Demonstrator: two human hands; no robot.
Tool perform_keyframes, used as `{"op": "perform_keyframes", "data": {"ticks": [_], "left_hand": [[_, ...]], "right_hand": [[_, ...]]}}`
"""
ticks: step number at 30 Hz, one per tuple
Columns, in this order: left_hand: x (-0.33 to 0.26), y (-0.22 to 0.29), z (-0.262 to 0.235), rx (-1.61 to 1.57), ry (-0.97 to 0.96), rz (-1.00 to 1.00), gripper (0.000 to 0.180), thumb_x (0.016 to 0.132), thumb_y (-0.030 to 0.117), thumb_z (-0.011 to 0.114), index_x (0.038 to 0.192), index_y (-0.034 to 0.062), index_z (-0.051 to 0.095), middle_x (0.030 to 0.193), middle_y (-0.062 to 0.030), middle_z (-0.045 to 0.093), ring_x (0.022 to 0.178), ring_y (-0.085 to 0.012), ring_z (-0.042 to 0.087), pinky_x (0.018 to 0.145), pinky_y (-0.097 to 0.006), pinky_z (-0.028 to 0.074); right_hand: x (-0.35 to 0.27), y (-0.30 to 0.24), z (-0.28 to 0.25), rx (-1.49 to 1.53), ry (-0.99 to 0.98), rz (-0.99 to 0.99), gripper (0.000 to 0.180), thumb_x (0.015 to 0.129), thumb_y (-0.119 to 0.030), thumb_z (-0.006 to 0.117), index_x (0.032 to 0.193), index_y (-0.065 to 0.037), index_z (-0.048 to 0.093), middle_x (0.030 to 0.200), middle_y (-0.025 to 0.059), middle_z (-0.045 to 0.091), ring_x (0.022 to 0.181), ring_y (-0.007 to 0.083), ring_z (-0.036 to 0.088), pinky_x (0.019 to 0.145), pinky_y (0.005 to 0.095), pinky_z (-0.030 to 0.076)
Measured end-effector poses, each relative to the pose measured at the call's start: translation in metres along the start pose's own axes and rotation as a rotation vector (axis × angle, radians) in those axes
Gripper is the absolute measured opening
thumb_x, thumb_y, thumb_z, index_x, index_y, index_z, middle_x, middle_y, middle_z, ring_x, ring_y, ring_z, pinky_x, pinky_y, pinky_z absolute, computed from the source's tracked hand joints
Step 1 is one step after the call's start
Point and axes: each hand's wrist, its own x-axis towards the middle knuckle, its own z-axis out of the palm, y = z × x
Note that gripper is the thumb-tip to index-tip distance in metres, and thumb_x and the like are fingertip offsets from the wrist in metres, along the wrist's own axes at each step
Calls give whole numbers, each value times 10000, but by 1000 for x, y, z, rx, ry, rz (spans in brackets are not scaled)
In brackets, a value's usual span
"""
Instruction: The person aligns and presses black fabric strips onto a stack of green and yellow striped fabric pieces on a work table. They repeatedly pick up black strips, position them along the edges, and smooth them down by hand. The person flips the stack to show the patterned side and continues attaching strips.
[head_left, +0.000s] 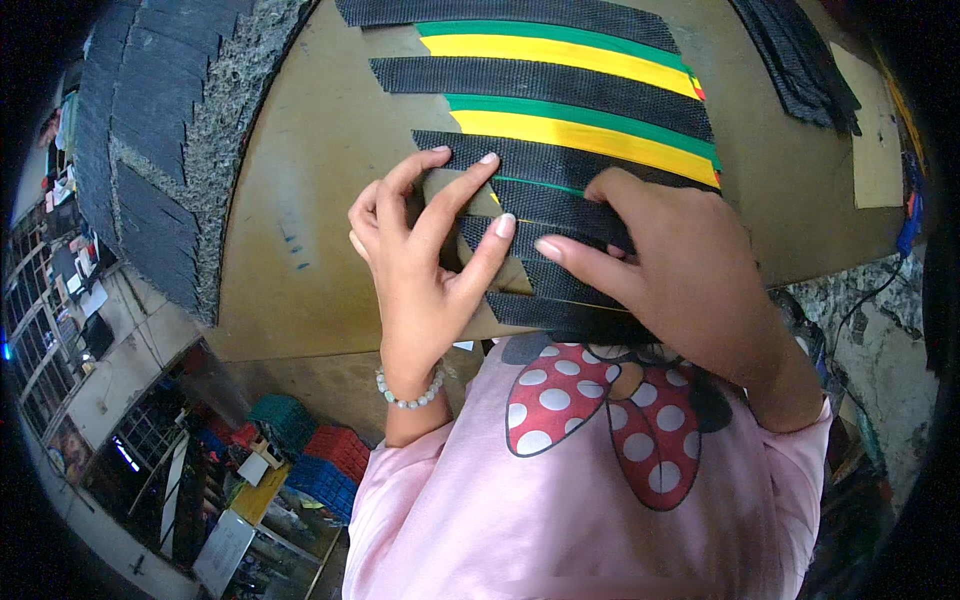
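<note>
Black woven webbing strips (540,77) lie in rows on a brown tabletop, alternating with green-and-yellow bands (560,55). My left hand (425,230) is spread, its fingertips resting on the slanted left ends of the black strips near me. Beside it, my right hand (670,240) is curled over a black webbing strip (535,200), with thumb and index finger at its surface. This strip covers most of a coloured band; only a thin green line and a bit of yellow show. The right hand's other fingertips are mostly hidden.
A large stack of dark strips with frayed edges (160,150) covers the table's left. At the far right lie a bundle of black strips (795,60) and a beige card (865,130). Red and blue crates (335,455) stand on the floor at lower left.
</note>
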Motion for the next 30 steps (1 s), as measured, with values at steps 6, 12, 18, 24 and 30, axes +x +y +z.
{"op": "perform_keyframes", "data": {"ticks": [6, 12, 18, 24, 30], "left_hand": [[-3, -6, 0, 51, -24, 22, 374, 828, 254, 703, 1202, 258, 701, 1315, -20, 528, 1148, -302, 398, 1024, -434, 289], [-3, -8, 0, 18, -26, 15, 365, 841, 261, 689, 1206, 277, 697, 1313, -14, 530, 1145, -298, 393, 1019, -438, 286], [-2, -8, 1, -6, 1, 0, 337, 831, 247, 703, 1166, 270, 718, 1306, -3, 534, 1130, -292, 402, 1006, -430, 292], [-1, -3, 6, -22, 48, -39, 338, 790, 234, 735, 1126, 267, 732, 1276, 11, 547, 1114, -285, 412, 999, -421, 298], [0, -2, 4, -30, 38, -50, 335, 790, 231, 733, 1123, 268, 733, 1272, 10, 546, 1115, -285, 407, 1004, -425, 292]], "right_hand": [[5, -8, 15, 302, 148, -317, 139, 871, -141, 719, 907, -13, 679, 786, 142, 682, 679, 303, 679, 613, 338, 526], [6, 6, 15, 488, 170, -84, 127, 906, -107, 691, 918, 17, 663, 765, 53, 672, 649, 89, 608, 588, 234, 471], [13, 4, 16, 681, 24, 147, 166, 911, -158, 665, 940, 6, 667, 761, 138, 676, 699, 224, 689, 631, 310, 506], [21, 7, 27, 547, 84, 94, 165, 900, -150, 665, 902, 15, 671, 769, 160, 681, 655, 254, 684, 601, 329, 509], [19, 10, 30, 476, 107, 38, 163, 934, -125, 665, 949, 38, 654, 727, 44, 662, 603, 71, 589, 564, 209, 449]]}}
